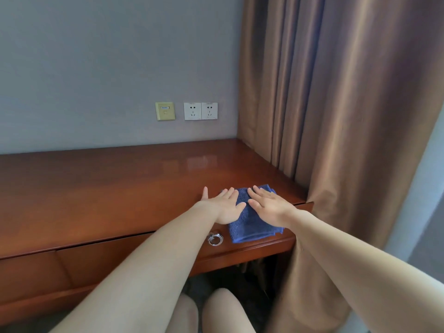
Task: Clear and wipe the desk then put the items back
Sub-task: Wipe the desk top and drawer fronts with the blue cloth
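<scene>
A folded blue cloth (252,225) lies on the glossy brown wooden desk (108,193), near its front right corner. My left hand (223,206) lies flat with straight fingers, its palm on the cloth's left edge and partly on the wood. My right hand (269,204) presses flat on the cloth's right half, fingers straight and pointing toward the wall. Both hands cover the cloth's far part.
A brown curtain (336,116) hangs along the desk's right end. A yellow wall plate (165,111) and two white sockets (200,111) sit on the grey wall behind. A metal ring pull (215,239) hangs on the drawer front below the cloth.
</scene>
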`<state>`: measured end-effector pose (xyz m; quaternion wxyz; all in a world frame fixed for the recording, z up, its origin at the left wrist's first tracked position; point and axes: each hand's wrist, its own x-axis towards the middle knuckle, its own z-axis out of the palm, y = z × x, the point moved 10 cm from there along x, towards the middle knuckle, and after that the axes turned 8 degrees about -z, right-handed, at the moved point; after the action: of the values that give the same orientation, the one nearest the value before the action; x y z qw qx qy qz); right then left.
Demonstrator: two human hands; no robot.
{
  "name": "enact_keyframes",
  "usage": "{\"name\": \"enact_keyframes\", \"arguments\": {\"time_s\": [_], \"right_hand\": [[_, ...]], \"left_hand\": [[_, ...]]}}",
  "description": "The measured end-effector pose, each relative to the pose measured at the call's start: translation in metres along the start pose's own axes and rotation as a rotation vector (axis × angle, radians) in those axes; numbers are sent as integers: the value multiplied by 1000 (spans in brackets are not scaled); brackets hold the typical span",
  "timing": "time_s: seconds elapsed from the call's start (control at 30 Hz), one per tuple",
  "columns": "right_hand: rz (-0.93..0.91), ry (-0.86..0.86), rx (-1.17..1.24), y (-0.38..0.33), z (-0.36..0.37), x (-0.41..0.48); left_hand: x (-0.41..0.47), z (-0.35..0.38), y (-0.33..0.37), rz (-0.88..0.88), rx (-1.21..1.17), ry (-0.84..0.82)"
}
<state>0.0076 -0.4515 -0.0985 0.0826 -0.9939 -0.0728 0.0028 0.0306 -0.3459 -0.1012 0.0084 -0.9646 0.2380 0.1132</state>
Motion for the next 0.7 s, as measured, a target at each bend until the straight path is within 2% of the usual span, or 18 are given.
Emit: {"name": "enact_keyframes", "arguments": {"time_s": [0.7], "right_hand": [[14,-34,-55,34,-2,153]], "left_hand": [[138,-31,-59,-8,-33,61]]}}
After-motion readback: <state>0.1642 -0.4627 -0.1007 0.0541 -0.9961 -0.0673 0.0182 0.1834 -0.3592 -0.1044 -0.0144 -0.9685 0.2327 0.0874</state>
